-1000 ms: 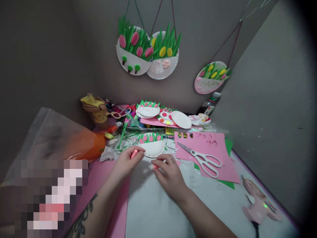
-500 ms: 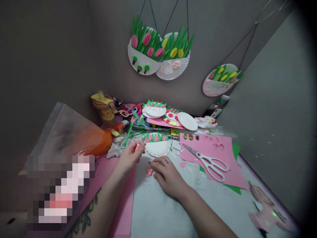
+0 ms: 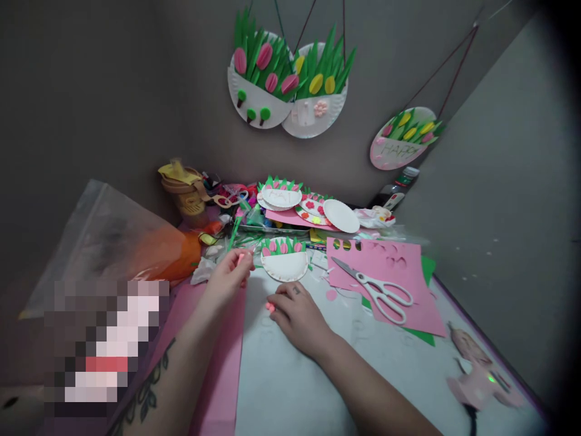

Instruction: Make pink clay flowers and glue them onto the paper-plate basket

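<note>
My left hand (image 3: 232, 269) is closed, pinching a lump of soft pink clay (image 3: 241, 259) above the table, left of the small paper-plate basket. My right hand (image 3: 297, 315) rests low over the white tabletop, thumb and forefinger closed round some tiny pink clay balls (image 3: 271, 307), which the fingers partly hide. Just beyond both hands lies the paper-plate basket (image 3: 285, 266), a white half plate in front of green paper grass and pink paper tulips. Neither hand touches it.
White-handled scissors (image 3: 384, 293) lie on cut pink paper (image 3: 408, 260) at the right. A glue gun (image 3: 476, 381) sits near the right edge. At left are a plastic bag (image 3: 104, 224) and a cup (image 3: 184, 197). Decorated plates (image 3: 313, 209) are heaped behind.
My right fingers have come over the pink clay balls and closed on them, covering part of them. The left hand still holds its pink clay. The camera view has shifted slightly.
</note>
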Action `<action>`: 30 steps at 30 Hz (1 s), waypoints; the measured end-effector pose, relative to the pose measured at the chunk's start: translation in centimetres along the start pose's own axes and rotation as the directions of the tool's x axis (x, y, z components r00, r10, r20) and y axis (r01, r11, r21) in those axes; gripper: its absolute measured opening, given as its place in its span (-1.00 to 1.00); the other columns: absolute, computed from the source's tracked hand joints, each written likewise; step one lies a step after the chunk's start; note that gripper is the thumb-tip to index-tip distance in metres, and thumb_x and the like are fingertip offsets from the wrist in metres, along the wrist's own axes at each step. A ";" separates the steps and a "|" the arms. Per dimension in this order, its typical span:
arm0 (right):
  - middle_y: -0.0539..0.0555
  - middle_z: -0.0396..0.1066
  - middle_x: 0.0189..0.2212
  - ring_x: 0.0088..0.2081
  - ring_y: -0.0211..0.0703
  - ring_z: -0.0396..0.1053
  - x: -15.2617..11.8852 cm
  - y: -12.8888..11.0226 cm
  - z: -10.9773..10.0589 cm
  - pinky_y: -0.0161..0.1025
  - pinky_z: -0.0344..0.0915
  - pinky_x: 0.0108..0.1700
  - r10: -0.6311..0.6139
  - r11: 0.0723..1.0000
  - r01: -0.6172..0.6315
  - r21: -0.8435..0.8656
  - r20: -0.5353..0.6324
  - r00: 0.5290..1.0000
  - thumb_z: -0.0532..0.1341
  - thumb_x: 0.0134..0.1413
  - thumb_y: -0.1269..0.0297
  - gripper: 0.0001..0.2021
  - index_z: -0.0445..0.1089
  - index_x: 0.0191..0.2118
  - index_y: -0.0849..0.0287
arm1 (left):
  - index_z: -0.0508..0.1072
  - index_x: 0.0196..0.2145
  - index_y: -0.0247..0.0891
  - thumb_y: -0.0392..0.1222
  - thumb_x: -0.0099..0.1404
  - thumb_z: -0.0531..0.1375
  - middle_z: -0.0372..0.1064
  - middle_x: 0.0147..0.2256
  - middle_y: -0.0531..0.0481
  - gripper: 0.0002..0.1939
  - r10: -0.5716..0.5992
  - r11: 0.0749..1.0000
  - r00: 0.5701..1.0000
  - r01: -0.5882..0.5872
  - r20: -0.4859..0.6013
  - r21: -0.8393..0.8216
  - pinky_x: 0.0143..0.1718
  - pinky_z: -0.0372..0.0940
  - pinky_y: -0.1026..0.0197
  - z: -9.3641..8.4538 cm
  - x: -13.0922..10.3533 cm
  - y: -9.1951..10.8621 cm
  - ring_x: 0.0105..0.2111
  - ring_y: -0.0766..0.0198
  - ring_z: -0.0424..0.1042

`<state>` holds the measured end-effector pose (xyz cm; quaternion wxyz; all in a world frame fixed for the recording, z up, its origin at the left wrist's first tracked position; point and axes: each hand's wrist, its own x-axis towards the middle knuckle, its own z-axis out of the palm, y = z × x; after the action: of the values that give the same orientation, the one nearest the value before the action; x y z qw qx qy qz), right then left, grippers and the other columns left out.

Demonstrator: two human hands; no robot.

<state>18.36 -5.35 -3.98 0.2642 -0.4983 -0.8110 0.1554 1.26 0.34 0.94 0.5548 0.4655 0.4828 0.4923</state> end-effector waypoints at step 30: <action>0.08 0.35 -0.20 -0.13 -0.10 0.28 -1.1 0.6 -2.3 -0.13 0.29 -0.10 -0.021 0.971 0.105 0.214 -0.362 0.932 0.15 0.17 0.45 -0.72 0.33 -0.01 0.05 | 0.36 -0.38 -0.28 -0.28 0.09 0.17 0.30 -0.42 0.09 -0.91 -0.115 0.908 0.891 -0.085 0.439 0.411 -0.44 0.18 0.35 2.2 -1.6 0.0 -0.43 0.37 0.28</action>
<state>20.58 -6.05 -2.74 0.4677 -0.4580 -0.7417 0.1462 3.40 -1.39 1.26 0.5427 0.6716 0.4378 0.2506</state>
